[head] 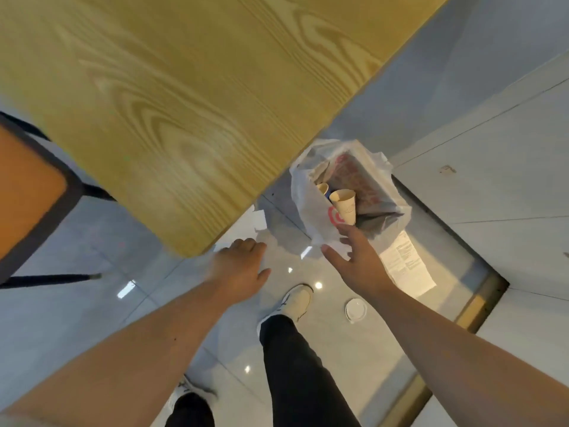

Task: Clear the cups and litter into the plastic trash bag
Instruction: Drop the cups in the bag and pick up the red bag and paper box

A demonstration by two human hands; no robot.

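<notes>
A white plastic trash bag (311,217) with red print stands open on the floor beside the table corner. Two paper cups (344,204) and some crumpled wrapping lie inside it. My right hand (354,254) hovers at the bag's near rim, fingers spread, holding nothing. My left hand (238,266) is below the table corner with its fingers curled; it is blurred, and I cannot make out whether it grips anything. A scrap of white paper (259,220) shows at the table's edge just above that hand. A printed receipt (406,263) and a white cup lid (355,309) lie on the floor.
The wooden table top (184,103) fills the upper left. An orange chair seat with a dark frame (34,192) stands at the left. My legs and light shoes (295,303) are on the glossy tiled floor. A brass-edged floor strip (474,303) and a grey wall panel are to the right.
</notes>
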